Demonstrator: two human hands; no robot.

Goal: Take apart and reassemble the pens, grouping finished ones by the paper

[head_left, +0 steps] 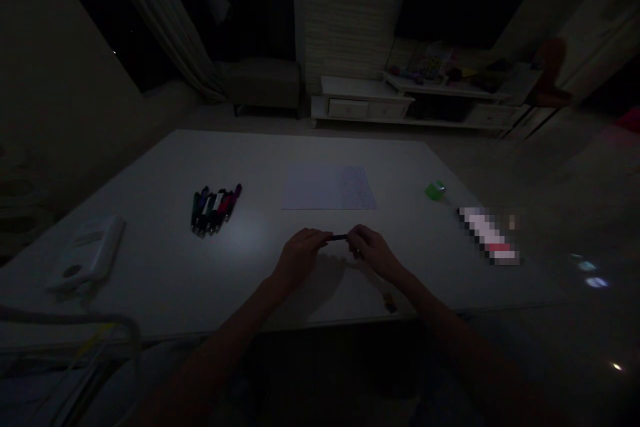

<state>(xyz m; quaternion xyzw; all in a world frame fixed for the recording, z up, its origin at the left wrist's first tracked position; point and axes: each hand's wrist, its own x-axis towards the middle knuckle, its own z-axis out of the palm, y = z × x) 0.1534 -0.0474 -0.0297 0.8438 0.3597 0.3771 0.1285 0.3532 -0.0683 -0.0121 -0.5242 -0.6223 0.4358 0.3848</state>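
Between my two hands is a thin dark stick-like thing [339,237], perhaps a pen, held level just above the white table [210,293]. My left hand [300,255] pinches its left end and my right hand [371,250] closes round its right end. Just beyond my hands lies a sheet of paper [313,188], with rows of handwriting on its right part. Off to the left, several pens [215,210] in dark, white, red and purple lie side by side. Near the front edge, by my right forearm, rests a small brownish thing [389,302] I cannot make out.
A white box-like device [90,250] sits at the table's left, with a cable [100,315] in front of it. On the right are a small green object [435,190] and a blurred-out item [489,237] near the edge. The room is dim; a white cabinet [365,97] stands beyond.
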